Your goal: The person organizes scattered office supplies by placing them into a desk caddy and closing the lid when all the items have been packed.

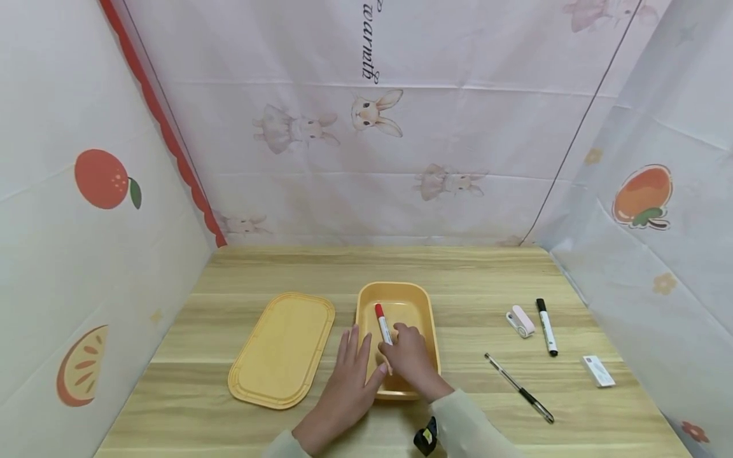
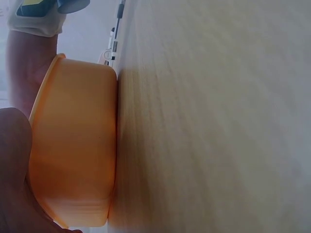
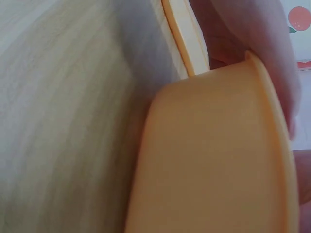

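In the head view a red-capped white marker (image 1: pixel 383 324) lies lengthwise inside an orange plastic box (image 1: pixel 431 315), its red cap toward the far end. My right hand (image 1: pixel 409 356) reaches over the near right side of the box and pinches the marker's lower part, which the fingers partly cover. My left hand (image 1: pixel 346 388) is at the box's near left side, fingers straight and spread, the thumb reaching over the rim. The left wrist view shows the box's outer wall (image 2: pixel 75 141) standing on the table, and the right wrist view its opposite wall (image 3: pixel 214 155).
A flat orange lid (image 1: pixel 283 350) lies left of the box. On the right side of the wooden table (image 1: pixel 458 267) are a pink-and-white small item (image 1: pixel 520 321), a black-capped marker (image 1: pixel 546 327), a pen (image 1: pixel 518 387) and a small white box (image 1: pixel 598 371). Printed cloth walls surround the table.
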A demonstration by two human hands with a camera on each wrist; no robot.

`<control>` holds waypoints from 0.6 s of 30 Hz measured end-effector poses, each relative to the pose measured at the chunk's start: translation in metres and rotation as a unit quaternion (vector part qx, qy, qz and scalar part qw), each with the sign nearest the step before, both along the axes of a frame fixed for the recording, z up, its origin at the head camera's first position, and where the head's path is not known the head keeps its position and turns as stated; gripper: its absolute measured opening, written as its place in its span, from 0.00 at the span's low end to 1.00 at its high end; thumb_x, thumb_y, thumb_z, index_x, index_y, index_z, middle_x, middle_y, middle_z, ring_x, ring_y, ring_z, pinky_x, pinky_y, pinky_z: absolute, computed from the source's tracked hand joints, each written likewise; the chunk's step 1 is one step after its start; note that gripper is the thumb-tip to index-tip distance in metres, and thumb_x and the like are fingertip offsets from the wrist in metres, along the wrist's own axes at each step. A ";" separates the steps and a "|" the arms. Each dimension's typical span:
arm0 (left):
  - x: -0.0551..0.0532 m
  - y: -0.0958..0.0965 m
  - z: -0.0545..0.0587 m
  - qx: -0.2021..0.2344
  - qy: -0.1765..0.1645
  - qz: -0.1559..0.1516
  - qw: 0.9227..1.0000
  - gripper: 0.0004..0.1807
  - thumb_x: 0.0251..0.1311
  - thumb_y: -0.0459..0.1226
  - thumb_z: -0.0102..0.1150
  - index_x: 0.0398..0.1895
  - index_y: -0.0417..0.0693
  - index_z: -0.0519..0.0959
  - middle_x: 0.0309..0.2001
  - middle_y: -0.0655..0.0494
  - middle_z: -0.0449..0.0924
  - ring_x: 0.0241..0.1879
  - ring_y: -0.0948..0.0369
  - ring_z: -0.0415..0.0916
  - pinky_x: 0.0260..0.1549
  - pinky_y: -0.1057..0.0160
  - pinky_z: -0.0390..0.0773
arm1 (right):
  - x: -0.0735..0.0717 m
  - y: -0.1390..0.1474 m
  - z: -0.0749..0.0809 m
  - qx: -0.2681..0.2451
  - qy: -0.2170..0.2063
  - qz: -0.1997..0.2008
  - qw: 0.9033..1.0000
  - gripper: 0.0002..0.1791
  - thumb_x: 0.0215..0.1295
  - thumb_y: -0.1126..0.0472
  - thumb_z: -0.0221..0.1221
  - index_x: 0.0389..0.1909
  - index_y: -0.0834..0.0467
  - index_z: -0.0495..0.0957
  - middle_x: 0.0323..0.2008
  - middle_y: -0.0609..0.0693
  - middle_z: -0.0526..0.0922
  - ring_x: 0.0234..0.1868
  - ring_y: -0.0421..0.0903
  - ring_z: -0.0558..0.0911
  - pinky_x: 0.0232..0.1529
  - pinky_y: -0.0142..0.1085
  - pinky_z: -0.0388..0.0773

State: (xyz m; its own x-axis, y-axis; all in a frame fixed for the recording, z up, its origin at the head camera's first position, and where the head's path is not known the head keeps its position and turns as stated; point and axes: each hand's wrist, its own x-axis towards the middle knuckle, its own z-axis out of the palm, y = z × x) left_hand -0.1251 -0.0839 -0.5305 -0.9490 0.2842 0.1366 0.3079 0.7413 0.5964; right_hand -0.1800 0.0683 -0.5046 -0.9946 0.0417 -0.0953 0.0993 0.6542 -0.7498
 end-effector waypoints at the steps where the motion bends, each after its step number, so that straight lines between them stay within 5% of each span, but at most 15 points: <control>1: 0.000 0.000 0.000 -0.002 0.002 0.000 1.000 0.42 0.74 0.63 0.36 0.81 0.47 0.52 0.83 0.47 0.32 0.81 0.44 0.30 0.73 0.38 0.54 | 0.000 0.000 0.002 -0.002 0.003 -0.001 1.000 0.33 0.61 0.58 0.69 0.63 0.70 0.72 0.49 0.65 0.78 0.34 0.51 0.78 0.28 0.36 0.78; 7: -0.001 0.001 0.000 -0.003 -0.001 0.000 1.000 0.41 0.75 0.61 0.38 0.81 0.48 0.52 0.83 0.48 0.31 0.81 0.45 0.29 0.73 0.39 0.54 | -0.001 0.005 0.011 -0.006 0.016 -0.004 1.000 0.37 0.61 0.55 0.70 0.67 0.67 0.69 0.57 0.68 0.74 0.44 0.55 0.80 0.40 0.45 0.84; 13: -0.001 0.001 0.001 0.002 -0.007 0.001 1.000 0.42 0.75 0.62 0.37 0.81 0.47 0.51 0.83 0.48 0.30 0.81 0.47 0.26 0.73 0.39 0.55 | -0.002 0.017 0.028 -0.013 0.061 -0.001 0.998 0.35 0.65 0.54 0.67 0.68 0.66 0.69 0.62 0.67 0.73 0.62 0.63 0.75 0.60 0.58 0.76; 18: 0.000 0.000 0.001 0.001 -0.010 0.001 1.000 0.42 0.74 0.63 0.36 0.81 0.48 0.50 0.83 0.48 0.30 0.81 0.45 0.27 0.73 0.38 0.54 | -0.007 0.031 0.039 -0.028 0.103 -0.001 0.994 0.35 0.66 0.54 0.66 0.69 0.68 0.68 0.64 0.68 0.70 0.64 0.64 0.73 0.61 0.59 0.74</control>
State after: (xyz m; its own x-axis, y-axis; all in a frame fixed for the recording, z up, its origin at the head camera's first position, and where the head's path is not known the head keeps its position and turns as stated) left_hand -0.1254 -0.0837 -0.5300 -0.9519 0.2824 0.1186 0.2949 0.7402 0.6042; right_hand -0.1872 0.0989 -0.4657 -0.9931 0.0449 0.1082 -0.0585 0.6102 -0.7901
